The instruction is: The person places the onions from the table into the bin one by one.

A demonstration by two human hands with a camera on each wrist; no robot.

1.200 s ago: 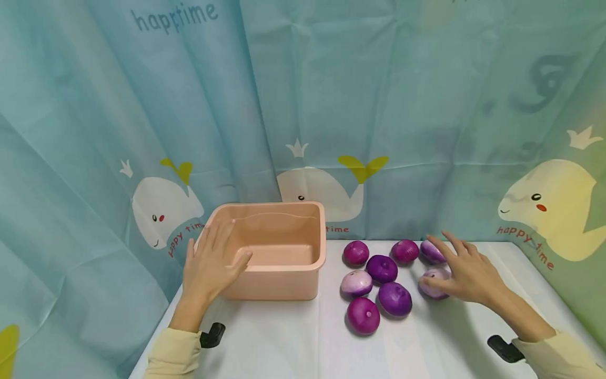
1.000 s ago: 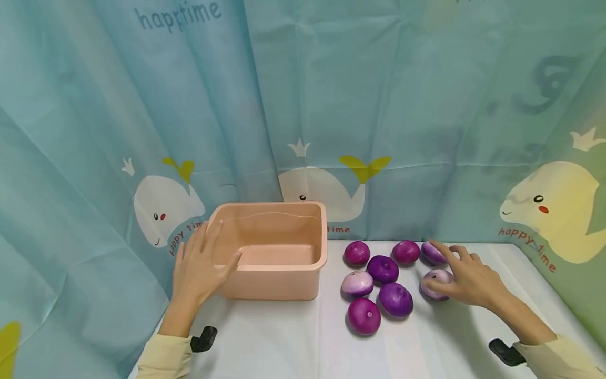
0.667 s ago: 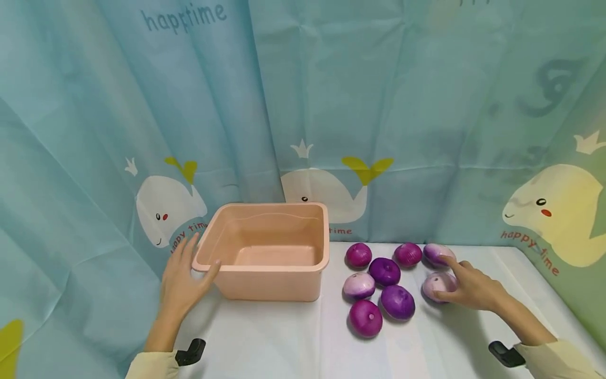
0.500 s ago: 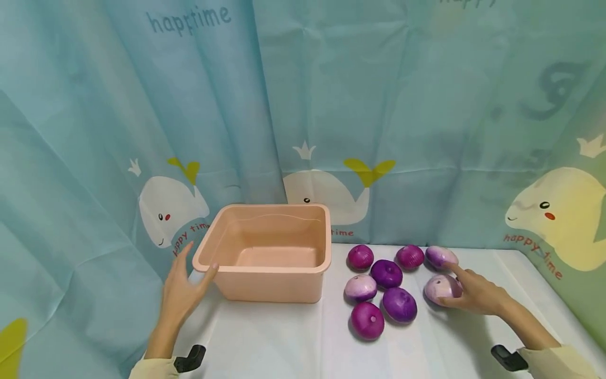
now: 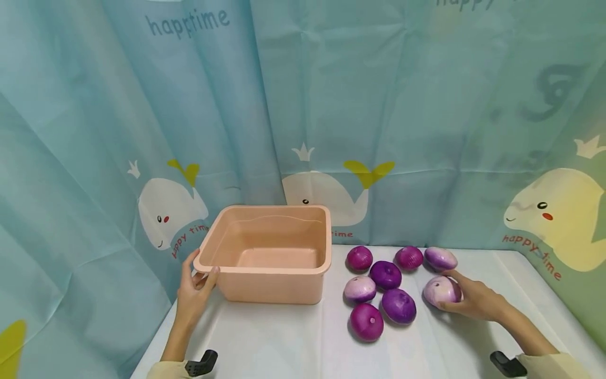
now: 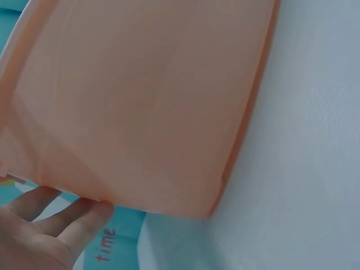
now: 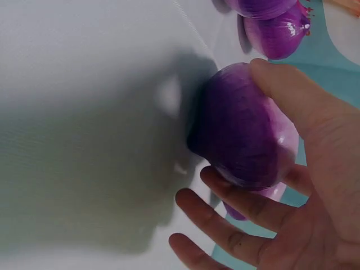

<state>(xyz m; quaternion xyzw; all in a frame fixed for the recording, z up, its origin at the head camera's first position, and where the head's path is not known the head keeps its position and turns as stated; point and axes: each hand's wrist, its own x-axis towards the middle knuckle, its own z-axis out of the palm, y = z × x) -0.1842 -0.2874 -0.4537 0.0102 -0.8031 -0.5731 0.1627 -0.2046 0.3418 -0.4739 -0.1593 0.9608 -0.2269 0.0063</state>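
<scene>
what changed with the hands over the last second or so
The left hand slid off the top of the pink tub to its left corner and now holds the rim there. The right hand, spread over the onions before, drew in and closed its grip round the pale onion, which sits on the white table. The tub and the other onions stayed in place.

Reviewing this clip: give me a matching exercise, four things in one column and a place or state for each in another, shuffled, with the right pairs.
Things:
1. left hand
2. right hand
3. peach tub
4. dark purple onion

Places or states:
A. empty inside
B. grips the pale onion
C. lies untouched mid-cluster
D. holds the tub's near left corner

Pairs: 1-D, 2-B, 3-A, 4-C
</scene>
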